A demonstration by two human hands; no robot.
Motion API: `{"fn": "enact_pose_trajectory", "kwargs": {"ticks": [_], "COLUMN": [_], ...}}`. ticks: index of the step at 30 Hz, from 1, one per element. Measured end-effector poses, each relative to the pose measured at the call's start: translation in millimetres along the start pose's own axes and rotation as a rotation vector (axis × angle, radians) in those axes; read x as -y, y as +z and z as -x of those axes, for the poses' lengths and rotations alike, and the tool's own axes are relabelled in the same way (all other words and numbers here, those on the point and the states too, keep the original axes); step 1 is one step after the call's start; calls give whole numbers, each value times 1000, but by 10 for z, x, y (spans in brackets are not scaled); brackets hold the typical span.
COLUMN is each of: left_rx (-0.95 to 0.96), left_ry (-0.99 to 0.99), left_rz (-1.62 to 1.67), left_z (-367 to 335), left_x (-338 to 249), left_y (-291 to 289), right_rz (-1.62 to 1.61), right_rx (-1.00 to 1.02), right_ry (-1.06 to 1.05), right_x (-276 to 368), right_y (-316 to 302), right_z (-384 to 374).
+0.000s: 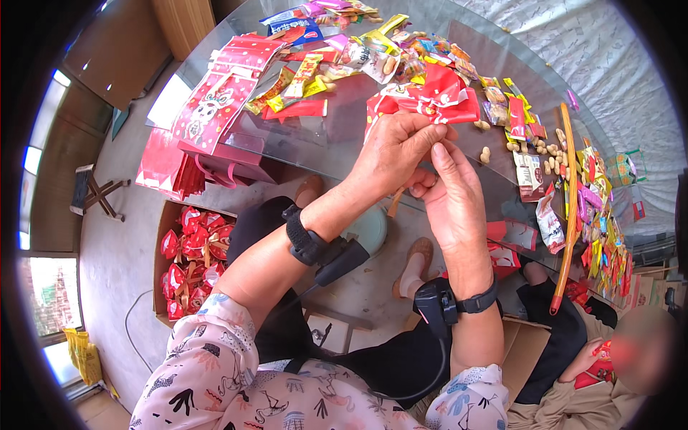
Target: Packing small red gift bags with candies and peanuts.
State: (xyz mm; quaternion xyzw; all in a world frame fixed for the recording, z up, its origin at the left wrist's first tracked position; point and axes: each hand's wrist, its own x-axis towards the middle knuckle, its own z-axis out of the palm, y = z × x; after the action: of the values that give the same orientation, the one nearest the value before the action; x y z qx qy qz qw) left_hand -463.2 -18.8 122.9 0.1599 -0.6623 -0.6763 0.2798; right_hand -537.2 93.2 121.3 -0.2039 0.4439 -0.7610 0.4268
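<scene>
My left hand (394,150) is closed around the gathered neck of a red gift bag (444,97) with white dots, above the near edge of the glass table. Most of the bag's body is hidden behind my fingers. Close against it, my right hand (455,190) has its thumb and fingers drawn together beside the bag's neck; whatever they pinch is too small to make out. A thin gold strip (395,203) hangs below my left hand. Just beyond the bag lie wrapped sweets (412,68) and peanuts (485,154).
Flat red bags (222,93) are stacked at the table's left, over a pink paper bag (236,161). A carton (163,251) below holds several tied red bags (193,229). A curved wooden stick (570,208) lies right among sweets. Another person's hand (584,358) shows lower right.
</scene>
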Motion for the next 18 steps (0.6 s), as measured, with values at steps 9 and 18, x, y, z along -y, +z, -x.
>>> {"fn": "enact_pose_trajectory", "kwargs": {"ticks": [9,18], "left_rx": [370,428], "left_ry": [-214,-233], "left_rz": [683,707], "left_z": [-72,-111], "left_x": [-60,20], "left_y": [-107,-226], "right_rz": [155,507], "right_rx": [28,52], "right_ry": [-195,-314], "right_x": [89,-44], "right_y": [60,67], "right_z": [45,46]}}
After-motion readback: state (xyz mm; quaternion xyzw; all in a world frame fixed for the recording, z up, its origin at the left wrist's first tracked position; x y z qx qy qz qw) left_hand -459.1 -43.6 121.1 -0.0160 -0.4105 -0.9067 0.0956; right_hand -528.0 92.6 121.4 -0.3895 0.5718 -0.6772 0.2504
